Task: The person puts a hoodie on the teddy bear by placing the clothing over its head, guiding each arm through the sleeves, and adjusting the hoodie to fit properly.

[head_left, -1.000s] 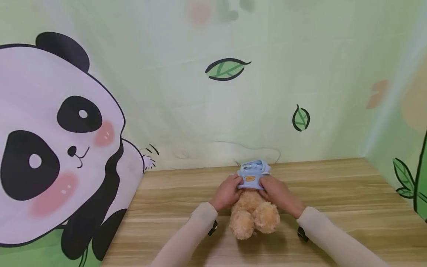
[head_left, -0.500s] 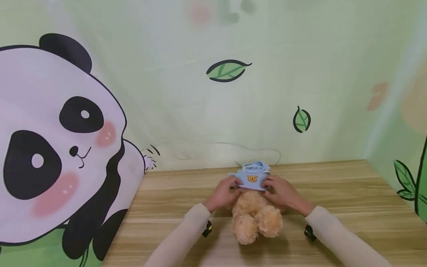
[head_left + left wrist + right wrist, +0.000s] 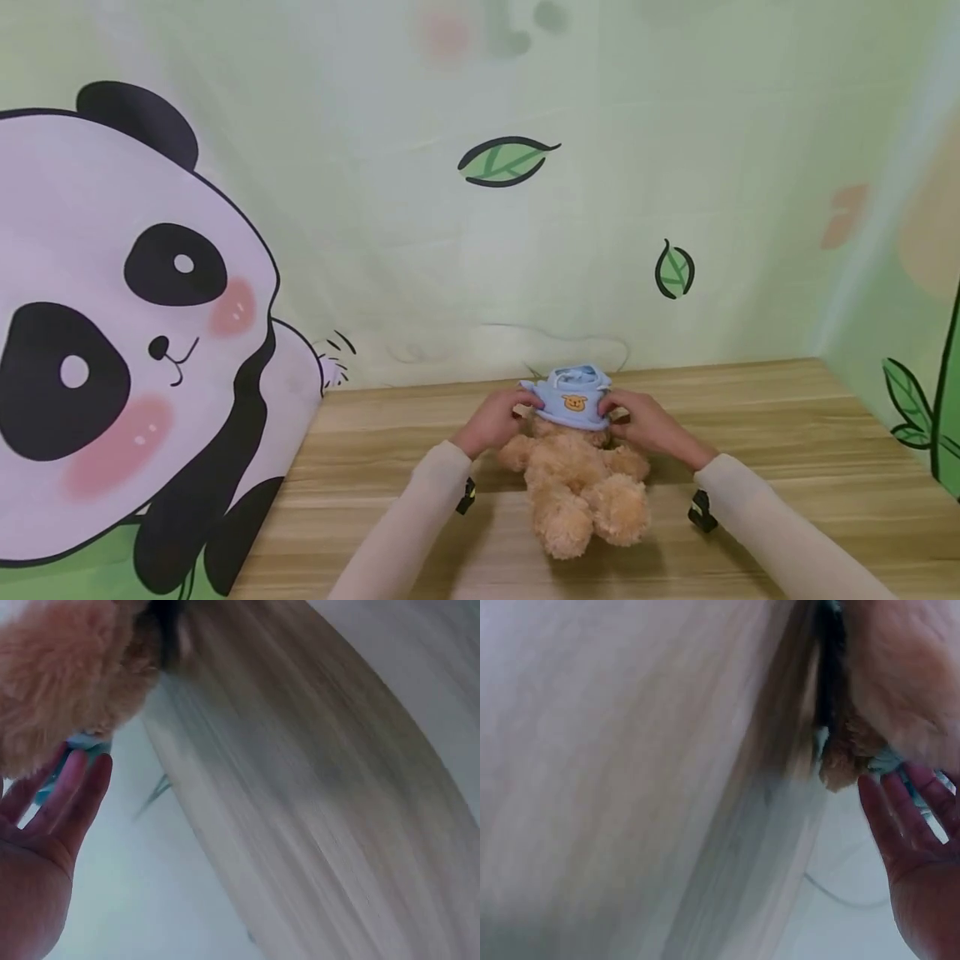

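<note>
A light-brown plush teddy bear point(image 3: 573, 467) lies on the table in the head view, feet towards me and both arms out to the sides. A small blue hoodie point(image 3: 557, 407) with a dog-like face print covers its head. My left hand point(image 3: 495, 419) pinches the hoodie's left side between thumb and fingers, and my right hand point(image 3: 643, 421) pinches its right side. Both wrist views show the fingers at blue cloth beside the fur: the left hand point(image 3: 45, 840) below the plush bear point(image 3: 67, 675), the right hand point(image 3: 922, 870) likewise. The bear's face is hidden.
The wood-grain table point(image 3: 750, 425) ends at a pale green cloth backdrop point(image 3: 375, 208) close behind the hoodie. A large printed panda point(image 3: 202, 358) fills the backdrop's left side. Dark bands point(image 3: 702, 510) sit at both wrists.
The hoodie has shifted up the bear, from its torso to its head, so the belly and arms now show. The bear has slid slightly towards me and to the right.
</note>
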### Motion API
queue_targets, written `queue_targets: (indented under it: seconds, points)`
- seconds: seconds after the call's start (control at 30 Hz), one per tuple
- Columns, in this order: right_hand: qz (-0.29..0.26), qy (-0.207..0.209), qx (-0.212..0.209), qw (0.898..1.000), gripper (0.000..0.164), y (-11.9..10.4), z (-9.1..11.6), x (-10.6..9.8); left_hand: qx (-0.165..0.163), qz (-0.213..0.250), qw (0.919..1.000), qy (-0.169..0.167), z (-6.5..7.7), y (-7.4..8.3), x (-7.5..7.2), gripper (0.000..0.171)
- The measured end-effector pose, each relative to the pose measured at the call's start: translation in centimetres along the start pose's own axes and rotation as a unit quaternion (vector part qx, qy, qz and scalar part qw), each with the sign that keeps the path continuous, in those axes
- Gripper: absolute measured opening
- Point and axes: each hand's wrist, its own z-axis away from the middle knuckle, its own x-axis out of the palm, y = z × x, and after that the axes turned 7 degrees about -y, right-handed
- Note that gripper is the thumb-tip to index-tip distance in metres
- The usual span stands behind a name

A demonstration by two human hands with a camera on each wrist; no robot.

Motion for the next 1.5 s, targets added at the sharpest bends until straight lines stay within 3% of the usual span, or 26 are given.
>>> queue_targets:
  seconds: [0.13,0.4,0.7,0.87,1.07,1.3,1.5]
  points:
    - [0.01,0.007,0.001,1.0,0.032,0.1,-0.2,0.2,0.004,-0.055,0.9985,0.004,-0.1,0.0,0.3,0.037]
    - [0.054,0.018,-0.001,0.998,0.038,0.4,-0.6,0.3,0.029,-0.072,0.9967,0.026,0.2,-0.6,1.5,0.036]
    - [0.135,0.033,-0.004,0.99,0.04,-0.4,-1.0,1.0,0.023,-0.118,0.9913,0.054,0.0,-0.5,2.2,0.036]
    - [0.19,0.022,0.002,0.982,0.037,-0.9,-1.4,0.9,0.016,-0.137,0.989,0.052,-0.3,-0.2,2.3,0.037]
    - [0.197,0.001,-0.002,0.98,0.037,-1.1,-1.8,1.0,0.015,-0.163,0.9849,0.057,-0.8,0.1,2.6,0.037]
    - [0.184,-0.005,-0.011,0.983,0.034,-1.0,-1.9,1.6,-0.048,-0.157,0.9863,0.018,-0.9,0.6,2.8,0.032]
    - [0.188,-0.002,-0.008,0.982,0.029,-1.3,-2.0,1.8,-0.057,-0.154,0.9864,0.006,-0.8,0.3,3.2,0.035]
